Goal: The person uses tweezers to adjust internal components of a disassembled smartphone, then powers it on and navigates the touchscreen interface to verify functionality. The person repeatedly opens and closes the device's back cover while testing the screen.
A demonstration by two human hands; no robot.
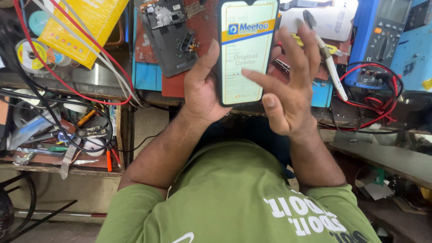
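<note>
Head view: left hand [202, 87] clamps phone display panel [246, 49] upright above bench, w/ thumb on its edge. Right hand [288, 85] spread open, fingertips on protective film. Likely film-peel step; next needs a corner lifted, steady grip.

The phone screen [246, 49] my left hand [202, 87] held was glossy glass under a smooth printed film. My shirt [234, 198] was matt green cloth. The multimeter [380, 40] looked hard blue plastic, the workbench [148, 74] scuffed and rough.
</note>
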